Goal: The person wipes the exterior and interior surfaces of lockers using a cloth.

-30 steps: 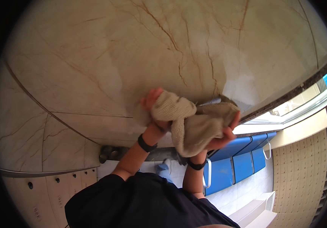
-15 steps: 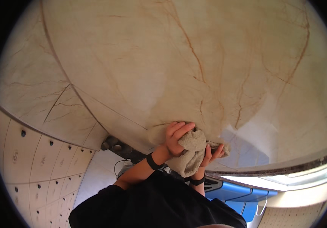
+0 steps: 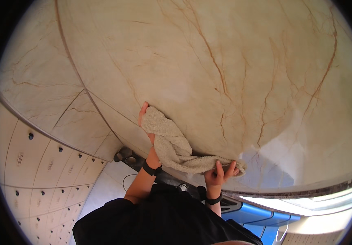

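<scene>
A beige terry towel [image 3: 172, 143] stretches between my two hands over a broad cream stone surface with brown veins [image 3: 208, 94]. My left hand [image 3: 143, 115] holds its far left end. The cloth drapes over most of that hand, so only a fingertip and the hand's outer edge show. At the towel's right end, my right hand [image 3: 220, 173] is closed on a fold, with finger and thumb pressed on it. The towel's middle sags in loose folds. Dark bands circle both wrists.
Cream locker doors with dark knobs [image 3: 31, 136] line the left side. Dark round objects [image 3: 125, 154] sit on a dark ledge by my left forearm. Blue panels [image 3: 249, 212] stand low on the right, below the surface's dark curved edge [image 3: 307, 190].
My left hand has moved far and left, drawing the bunched towel out into a long strip. My right hand has shifted slightly nearer, still gripping its end.
</scene>
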The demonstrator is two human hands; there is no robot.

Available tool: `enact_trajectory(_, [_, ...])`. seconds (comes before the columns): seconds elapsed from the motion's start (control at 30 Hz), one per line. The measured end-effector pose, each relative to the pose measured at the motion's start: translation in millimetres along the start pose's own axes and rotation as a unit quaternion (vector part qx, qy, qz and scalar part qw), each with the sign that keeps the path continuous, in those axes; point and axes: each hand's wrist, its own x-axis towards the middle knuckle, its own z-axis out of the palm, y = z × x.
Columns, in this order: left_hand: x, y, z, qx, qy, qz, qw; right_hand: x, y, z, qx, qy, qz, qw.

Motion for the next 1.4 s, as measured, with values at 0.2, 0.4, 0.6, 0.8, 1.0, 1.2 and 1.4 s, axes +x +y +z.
enact_trajectory(0.2, [4.3, 30.5, 2.0, -0.062, -0.019, -0.038, 0.997, -18.7, 18.0, -0.9, -0.091, 0.056, 0.026, 0.994])
enact_trajectory(0.4, [-3.8, 43.7, 4.0, -0.071, -0.170, 0.196, 0.963, -34.0, 35.8, -30.1, -0.115, 0.102, 0.235, 0.960])
enact_trajectory(0.6, [-2.1, 56.2, -6.2, -0.162, -0.253, 0.187, 0.935, -45.8, 12.2, -2.5, -0.097, 0.116, 0.389, 0.909])
enact_trajectory(0.8, [67.2, 39.8, -36.6, -0.162, -0.247, 0.136, 0.946, 49.3, -36.8, 16.4, -0.005, 0.237, 0.316, 0.919])
enact_trajectory(1.0, [129.2, -28.8, -89.9, 0.083, -0.073, 0.057, 0.992, 122.3, -104.2, 43.6, -0.003, 0.209, 0.173, 0.962])
enact_trajectory(1.2, [133.7, -70.0, -119.3, 0.133, -0.003, -0.118, 0.984, 75.4, -152.5, 79.5, 0.006, -0.013, 0.070, 0.997])
enact_trajectory(1.4, [107.4, -40.9, -82.4, 0.056, -0.035, -0.160, 0.985, 29.9, -113.7, 70.8, 0.131, -0.155, 0.004, 0.979])
